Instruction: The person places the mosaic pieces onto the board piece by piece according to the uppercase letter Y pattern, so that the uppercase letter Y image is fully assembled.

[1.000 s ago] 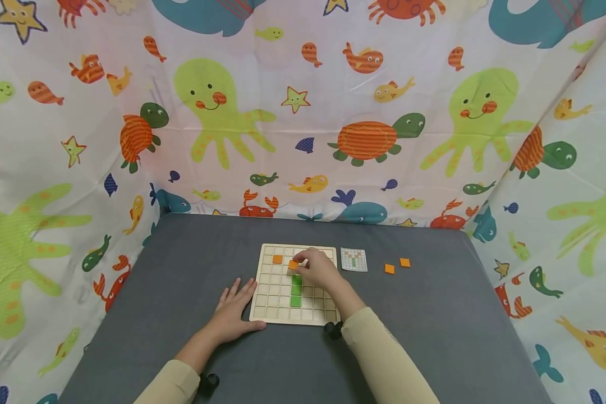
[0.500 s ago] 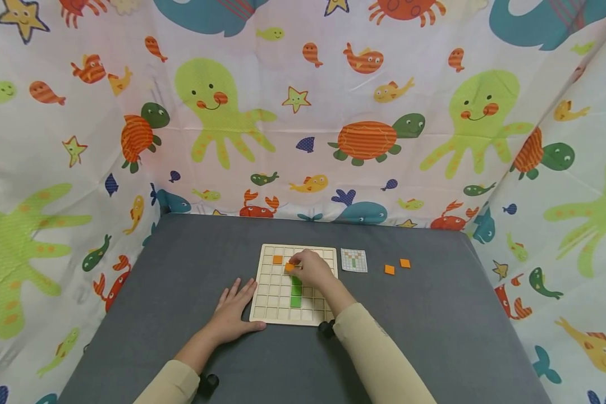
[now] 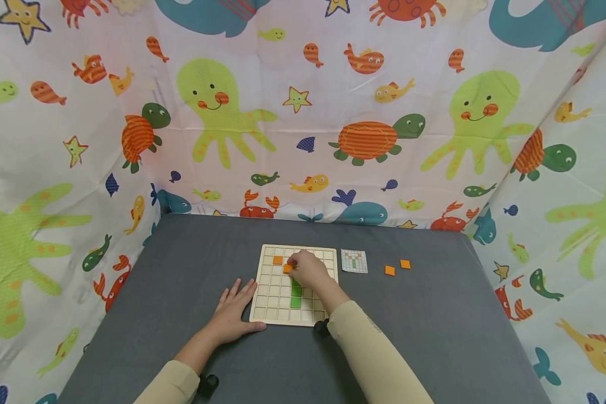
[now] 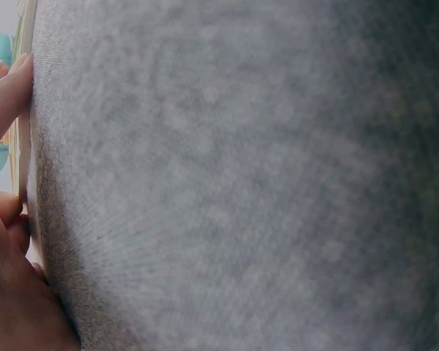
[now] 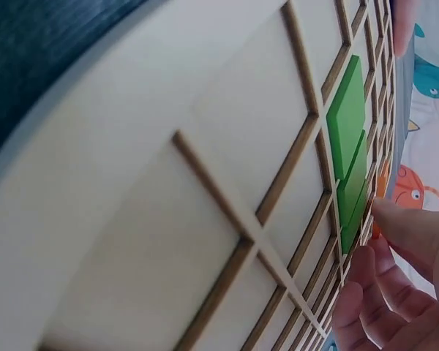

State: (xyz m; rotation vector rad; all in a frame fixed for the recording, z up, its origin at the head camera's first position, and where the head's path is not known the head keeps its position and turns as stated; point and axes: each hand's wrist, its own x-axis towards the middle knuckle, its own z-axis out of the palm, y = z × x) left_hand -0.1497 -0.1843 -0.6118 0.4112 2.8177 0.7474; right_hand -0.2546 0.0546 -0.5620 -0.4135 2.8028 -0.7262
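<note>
A pale wooden board (image 3: 267, 289) with a raised square grid lies on the table. My right hand (image 3: 310, 271) is over its upper part, pinching a small orange square tile (image 3: 287, 269) between thumb and fingertips, close over a grid cell. Just up and left of it, another orange tile (image 3: 278, 260) sits in a cell. Below the right hand runs a column of green tiles (image 5: 347, 117), seen set in the grid in the right wrist view. My left hand (image 3: 229, 315) lies spread on the table, fingertips and thumb at the board's left edge and lower left corner.
Right of the board lies a small card (image 3: 354, 261) printed with a coloured grid pattern. Two loose orange tiles (image 3: 397, 267) lie farther right on the grey table (image 3: 434, 325). A curtain (image 3: 303, 140) with sea animals hangs behind and at both sides.
My right hand has moved slightly left and down with the orange tile, from above the green column to the cell region left of it. My left hand has stayed in place.
</note>
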